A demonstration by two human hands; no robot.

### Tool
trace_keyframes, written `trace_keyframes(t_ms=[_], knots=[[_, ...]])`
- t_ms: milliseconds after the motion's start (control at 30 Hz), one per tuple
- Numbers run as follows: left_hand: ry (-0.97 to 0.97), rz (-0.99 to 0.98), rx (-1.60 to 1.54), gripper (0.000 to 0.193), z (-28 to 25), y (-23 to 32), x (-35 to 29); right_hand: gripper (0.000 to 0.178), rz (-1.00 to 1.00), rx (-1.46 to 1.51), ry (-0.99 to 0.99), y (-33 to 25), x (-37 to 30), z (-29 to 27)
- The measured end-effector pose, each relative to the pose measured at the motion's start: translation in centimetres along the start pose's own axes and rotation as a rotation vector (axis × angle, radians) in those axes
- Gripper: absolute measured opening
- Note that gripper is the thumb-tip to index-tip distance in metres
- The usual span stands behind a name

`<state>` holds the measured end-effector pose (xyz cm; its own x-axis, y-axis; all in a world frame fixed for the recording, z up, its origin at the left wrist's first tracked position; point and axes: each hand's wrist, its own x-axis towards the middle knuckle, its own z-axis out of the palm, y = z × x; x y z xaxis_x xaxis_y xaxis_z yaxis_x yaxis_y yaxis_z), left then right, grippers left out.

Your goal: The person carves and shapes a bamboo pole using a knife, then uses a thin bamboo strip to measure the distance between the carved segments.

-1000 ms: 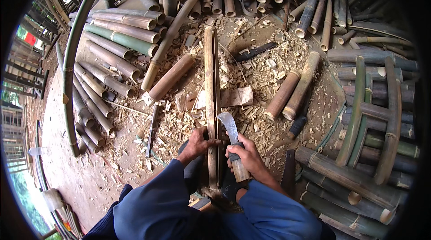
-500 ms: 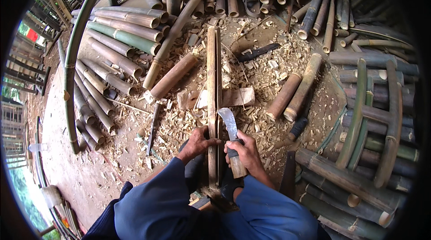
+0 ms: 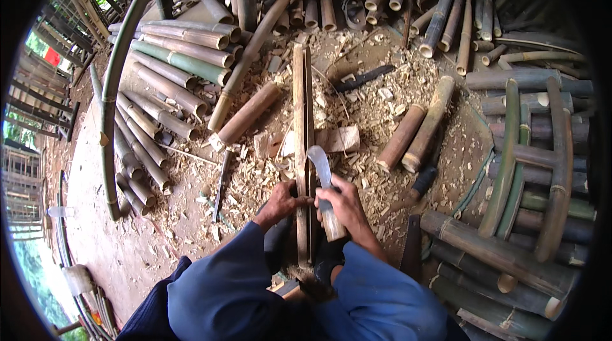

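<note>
A long, split bamboo piece (image 3: 299,105) runs away from me down the middle, with a darker edge along its right side. My left hand (image 3: 282,203) is closed round its near part, thumb across it. Just to the right, my right hand (image 3: 343,202) grips the handle of a billhook (image 3: 319,163), whose curved blade points away from me beside the bamboo. Its pale wooden handle end sticks out below my fist. Under the bamboo, a rough wooden block (image 3: 344,139) lies crosswise on the chips. Whether the blade touches the bamboo I cannot tell.
Wood chips (image 3: 370,124) cover the ground. Bamboo tubes (image 3: 191,57) are stacked at left and along the back. Two short tubes (image 3: 421,127) and a dark-handled tool (image 3: 363,78) lie to the right and ahead. A thin blade (image 3: 221,185) rests at left. A bamboo frame (image 3: 510,162) stands right.
The billhook and my right hand have shifted slightly left and up, closer to the bamboo. My left hand keeps its hold. The whole view has moved slightly.
</note>
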<state>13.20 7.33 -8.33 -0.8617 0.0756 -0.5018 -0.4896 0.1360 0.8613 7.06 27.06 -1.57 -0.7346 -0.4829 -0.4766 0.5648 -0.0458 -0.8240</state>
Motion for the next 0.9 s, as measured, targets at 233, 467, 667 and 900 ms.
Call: trace_keyframes(t_ms=[233, 467, 667, 900], knots=[[-0.023, 0.015, -0.075, 0.047, 0.2, -1.9, 1.0, 0.015, -0.118, -0.073, 0.057, -0.6, 5.0, 0.0], [-0.015, 0.02, -0.09, 0.043, 0.0, -2.1, 0.9, 0.029, -0.067, 0.036, 0.001, -0.9, 4.7, -0.2], [-0.03, 0.065, -0.024, 0.045, -0.3, -0.5, 0.6, 0.039, -0.129, -0.062, -0.015, -5.9, 10.6, -0.4], [-0.034, 0.039, -0.063, 0.05, -0.4, -0.6, 0.3, 0.027, -0.069, -0.099, 0.014, -10.0, 15.5, -0.4]])
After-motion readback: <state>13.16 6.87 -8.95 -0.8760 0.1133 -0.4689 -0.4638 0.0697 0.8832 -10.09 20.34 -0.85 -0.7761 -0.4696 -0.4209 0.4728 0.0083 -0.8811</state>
